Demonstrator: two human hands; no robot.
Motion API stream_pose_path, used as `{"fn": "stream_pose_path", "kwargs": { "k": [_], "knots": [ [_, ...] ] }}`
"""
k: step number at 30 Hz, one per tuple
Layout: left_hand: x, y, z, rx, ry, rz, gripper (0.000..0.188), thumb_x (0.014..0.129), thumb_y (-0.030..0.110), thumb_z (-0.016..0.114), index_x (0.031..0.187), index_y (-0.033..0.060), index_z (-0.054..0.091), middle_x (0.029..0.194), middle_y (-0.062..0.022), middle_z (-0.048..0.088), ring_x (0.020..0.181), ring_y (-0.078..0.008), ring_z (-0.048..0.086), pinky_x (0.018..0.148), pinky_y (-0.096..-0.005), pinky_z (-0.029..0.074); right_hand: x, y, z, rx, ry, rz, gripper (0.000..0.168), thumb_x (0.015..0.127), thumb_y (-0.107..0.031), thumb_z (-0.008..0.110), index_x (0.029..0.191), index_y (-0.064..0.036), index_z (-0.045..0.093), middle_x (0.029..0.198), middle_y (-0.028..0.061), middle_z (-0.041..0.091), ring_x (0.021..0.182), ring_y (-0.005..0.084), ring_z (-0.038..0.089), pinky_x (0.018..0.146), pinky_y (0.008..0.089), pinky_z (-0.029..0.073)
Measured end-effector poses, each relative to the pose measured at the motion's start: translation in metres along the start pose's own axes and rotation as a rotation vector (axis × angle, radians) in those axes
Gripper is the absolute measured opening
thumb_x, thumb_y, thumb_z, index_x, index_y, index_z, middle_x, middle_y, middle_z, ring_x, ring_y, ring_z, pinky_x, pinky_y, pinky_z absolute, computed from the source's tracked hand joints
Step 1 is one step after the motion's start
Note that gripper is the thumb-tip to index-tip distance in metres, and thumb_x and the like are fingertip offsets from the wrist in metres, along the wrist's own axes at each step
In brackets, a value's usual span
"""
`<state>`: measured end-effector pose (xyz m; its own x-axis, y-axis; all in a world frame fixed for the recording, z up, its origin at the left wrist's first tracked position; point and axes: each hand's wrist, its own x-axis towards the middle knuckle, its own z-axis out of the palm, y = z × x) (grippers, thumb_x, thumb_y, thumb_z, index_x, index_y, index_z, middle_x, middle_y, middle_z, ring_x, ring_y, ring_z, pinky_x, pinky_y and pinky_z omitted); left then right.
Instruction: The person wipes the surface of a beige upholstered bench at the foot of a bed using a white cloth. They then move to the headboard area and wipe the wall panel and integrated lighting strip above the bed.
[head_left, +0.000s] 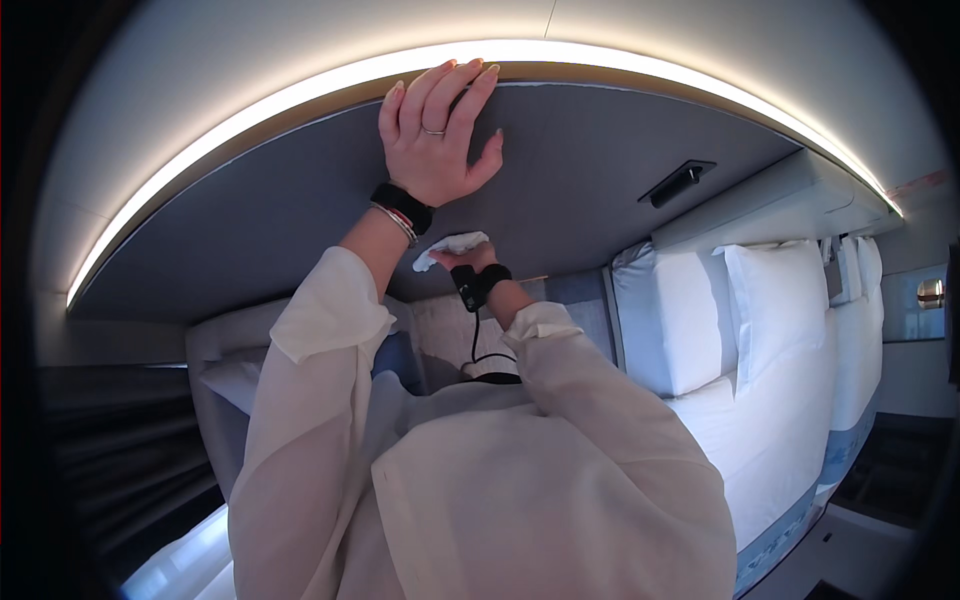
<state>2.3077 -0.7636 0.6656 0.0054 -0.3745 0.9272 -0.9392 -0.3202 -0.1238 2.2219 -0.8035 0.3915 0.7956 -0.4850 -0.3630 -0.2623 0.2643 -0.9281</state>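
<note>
My left hand (439, 135) rests spread against the upper part of a dark grey wall panel (570, 165), its fingertips on the brown trim below a glowing light strip (517, 51). It holds nothing; a ring, a black wristband and bracelets are on it. Lower down, my right hand (474, 259) grips a crumpled white cloth (456, 244), which lies against or close to the panel. A small black device (469, 287) with a cable is strapped at my right wrist.
A black wall fixture (679, 184) is set in the panel at the right. Beyond it stands a bed with white pillows (780, 315) and a padded headboard (772, 199). At the left are a grey upholstered seat (206, 375) and dark curtains (127, 442). Patterned flooring (442, 330) lies below.
</note>
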Motion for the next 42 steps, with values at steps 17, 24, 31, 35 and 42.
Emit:
{"fn": "stream_pose_path", "kwargs": {
  "k": [17, 24, 31, 35, 42],
  "knots": [
    [0.007, 0.005, 0.002, 0.000, -0.003, -0.036, 0.062, 0.078, 0.043, 0.063, 0.136, 0.0240, 0.056, 0.139, 0.0058, 0.053, 0.130, -0.0165, 0.045, 0.114, -0.0435, 0.019, 0.050, 0.041, -0.314, 1.057, 0.780, -0.042, 0.038, 0.098, -0.029, 0.048, 0.125, -0.005, 0.060, 0.126, 0.0109, 0.065, 0.116, 0.0307, 0.061, 0.099, 0.0444, 0.048],
    [0.012, 0.012, 0.014, -0.043, 0.063, -0.021, 0.061, 0.077, 0.044, 0.062, 0.135, 0.0255, 0.057, 0.138, 0.0067, 0.054, 0.129, -0.0166, 0.047, 0.113, -0.0440, 0.018, 0.069, 0.099, -0.284, 0.797, 0.845, -0.084, 0.048, 0.101, -0.044, 0.045, 0.131, -0.008, 0.056, 0.133, 0.0093, 0.061, 0.119, 0.0304, 0.059, 0.098, 0.0441, 0.048],
    [0.009, 0.006, 0.009, -0.019, 0.076, -0.031, 0.059, 0.077, 0.045, 0.061, 0.133, 0.0254, 0.059, 0.137, 0.0067, 0.056, 0.128, -0.0169, 0.047, 0.113, -0.0443, 0.020, 0.080, 0.118, -0.117, 1.017, 0.705, 0.193, 0.043, 0.102, -0.043, 0.037, 0.122, -0.013, 0.060, 0.118, 0.0120, 0.063, 0.101, 0.0351, 0.062, 0.081, 0.0492, 0.055],
    [0.018, 0.011, 0.013, -0.006, 0.064, 0.043, 0.062, 0.081, 0.047, 0.060, 0.136, 0.0178, 0.056, 0.135, 0.0027, 0.055, 0.126, -0.0197, 0.047, 0.112, -0.0436, 0.016, 0.096, 0.148, -0.032, 1.166, 0.547, 0.278, 0.046, 0.100, -0.048, 0.039, 0.121, -0.012, 0.059, 0.118, 0.0076, 0.064, 0.106, 0.0347, 0.060, 0.087, 0.0538, 0.050],
    [0.003, 0.001, 0.005, 0.025, 0.042, -0.005, 0.060, 0.079, 0.046, 0.060, 0.135, 0.0221, 0.057, 0.137, 0.0048, 0.055, 0.127, -0.0185, 0.047, 0.112, -0.0443, 0.018, 0.062, 0.103, 0.011, 1.163, 0.397, 0.400, 0.045, 0.099, -0.042, 0.040, 0.123, -0.010, 0.060, 0.123, 0.0107, 0.064, 0.112, 0.0356, 0.060, 0.094, 0.0536, 0.049]
  ]
}}
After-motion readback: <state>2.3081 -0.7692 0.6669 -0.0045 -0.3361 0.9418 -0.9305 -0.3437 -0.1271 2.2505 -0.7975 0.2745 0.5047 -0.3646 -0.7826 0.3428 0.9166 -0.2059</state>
